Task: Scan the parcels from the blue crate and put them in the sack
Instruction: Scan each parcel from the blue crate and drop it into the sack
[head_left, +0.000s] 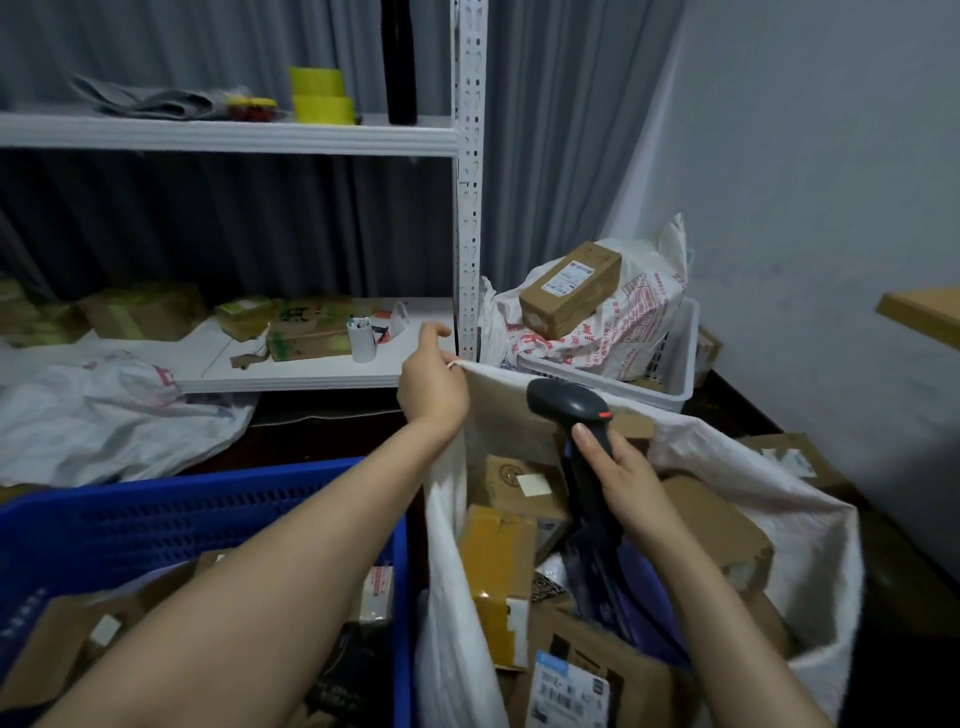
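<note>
The white shelf unit (470, 208) stands behind everything, and a white basket (680, 364) beside it carries a printed bag with a cardboard box (569, 288) perched on top. In front, the sack (810, 525) stands open and already well filled with parcels. The blue crate (156, 519) sits just to its left, touching or almost touching it, with parcels (62, 639) still lying in its bottom, so the job looks partly done.

The main risk is the sack's soft mouth. It stays up on the far side only because it is being held there; if that corner is let go, the cloth would likely sag over the load and the next parcel could catch on the rim or drop between sack and crate. The boxes inside lie tilted on one another, so another one dropped in carelessly may slide rather than settle. With both hands busy, neither is free to lift a parcel from the crate.

The scanner (571, 402) hangs over the sack, head pointing left. The right hand (618, 478) is wrapped round its handle, one finger lying up the grip. The left hand (431, 384) pinches the sack's far rim and holds it raised, its fingers mostly curled
</note>
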